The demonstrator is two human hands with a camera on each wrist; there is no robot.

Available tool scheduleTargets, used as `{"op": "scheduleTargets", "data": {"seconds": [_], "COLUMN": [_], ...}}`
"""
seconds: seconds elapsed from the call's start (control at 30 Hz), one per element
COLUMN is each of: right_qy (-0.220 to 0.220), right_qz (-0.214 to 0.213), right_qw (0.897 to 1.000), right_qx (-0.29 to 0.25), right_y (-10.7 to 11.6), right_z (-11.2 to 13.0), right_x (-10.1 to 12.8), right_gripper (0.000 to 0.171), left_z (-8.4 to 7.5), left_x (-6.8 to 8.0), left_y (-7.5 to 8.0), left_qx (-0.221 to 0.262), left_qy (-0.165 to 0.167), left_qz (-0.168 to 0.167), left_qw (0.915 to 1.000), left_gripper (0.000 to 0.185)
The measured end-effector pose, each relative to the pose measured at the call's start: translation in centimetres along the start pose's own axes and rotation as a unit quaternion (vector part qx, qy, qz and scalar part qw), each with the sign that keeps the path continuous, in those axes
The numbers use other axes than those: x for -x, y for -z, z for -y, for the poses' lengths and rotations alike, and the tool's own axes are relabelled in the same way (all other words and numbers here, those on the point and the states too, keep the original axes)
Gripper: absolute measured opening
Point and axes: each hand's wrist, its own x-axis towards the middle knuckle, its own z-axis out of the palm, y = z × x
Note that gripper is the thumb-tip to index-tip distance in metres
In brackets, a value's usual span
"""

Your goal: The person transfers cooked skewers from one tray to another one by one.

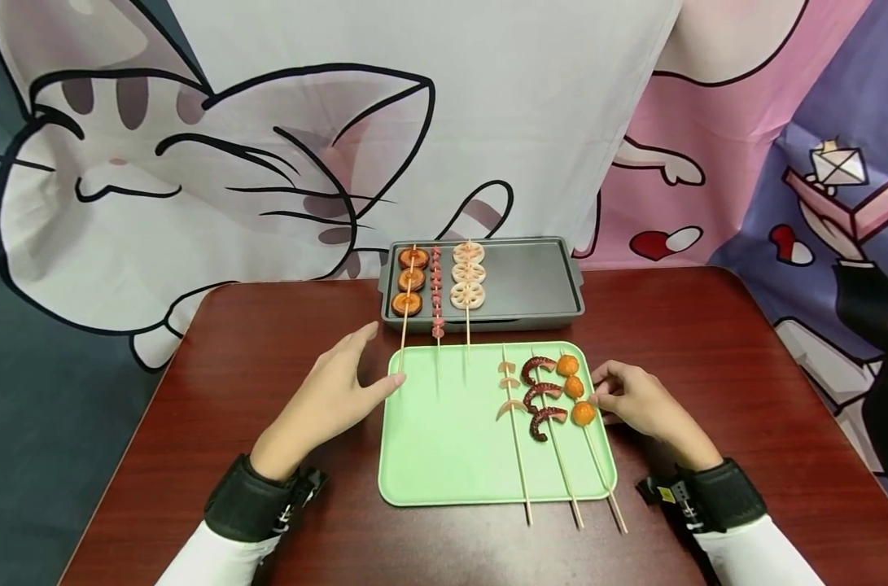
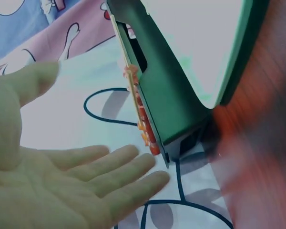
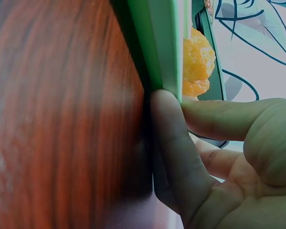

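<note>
Right hand (image 3: 219,157) touching green tray (image 3: 162,43) rim (head view: beside orange-ball skewer (image 1: 575,391))

Place: a staged tabletop set, not a working kitchen.
Backdrop: cartoon-cat cloth (image 1: 216,163) hangs from 9 to 3 o'clock, hiding the room.
Desk: dark red wood-grain desk (image 1: 268,342) stands right in front of the cloth.
Props: grey griddle pan (image 1: 531,285) at 12 o'clock and mint tray (image 1: 444,456) at centre carry toy-looking skewers.
</note>
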Motion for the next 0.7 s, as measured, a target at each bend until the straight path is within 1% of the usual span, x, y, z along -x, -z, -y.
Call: {"op": "scheduleTargets", "data": {"seconds": [0.1,0.17,0.2,0.27,0.4,0.47,0.53,0.63,0.7], "right_qy": [-0.001,-0.001,-0.002,-0.004,-0.006,-0.005,-0.003,-0.001,0.0], "right_qz": [0.001,0.001,0.001,0.002,0.003,0.003,0.003,0.004,0.005], "right_qw": [1.0,1.0,1.0,1.0,1.0,1.0,1.0,1.0,1.0], "right_qx": [-0.003,-0.005,-0.005,-0.007,-0.007,-0.007,-0.008,-0.011,-0.014], "right_y": [-0.1,-0.1,-0.1,-0.1,0.0,0.0,0.0,0.0,0.0], "right_z": [0.0,0.1,0.1,0.1,0.0,0.0,0.0,0.0,-0.1], "right_x": [0.1,0.1,0.1,0.1,0.1,0.1,0.0,0.0,0.0], "right_gripper": [0.019,0.019,0.019,0.019,0.019,0.019,0.019,0.019,0.019], "left_z": [-0.5,-0.9,-1.1,-1.6,-2.2,-2.5,-2.8,-3.2,-3.4], "left_x": [-0.4,-0.8,-1.0,-1.3,-2.3,-2.8,-3.4,-4.1,-4.6], "left_y": [0.2,0.3,0.4,0.6,0.9,0.9,0.9,0.9,0.8], "left_qx": [0.03,0.068,0.087,0.124,0.172,0.208,0.246,0.304,0.327], "left_qy": [-0.013,-0.019,-0.019,-0.016,-0.003,0.006,0.015,0.033,0.044], "left_qz": [-0.031,-0.041,-0.04,-0.023,0.039,0.07,0.092,0.124,0.144], "left_qw": [0.999,0.9967,0.9952,0.9919,0.9843,0.9756,0.9648,0.9439,0.9329], "left_gripper": [0.081,0.074,0.071,0.067,0.063,0.062,0.062,0.061,0.061]}}
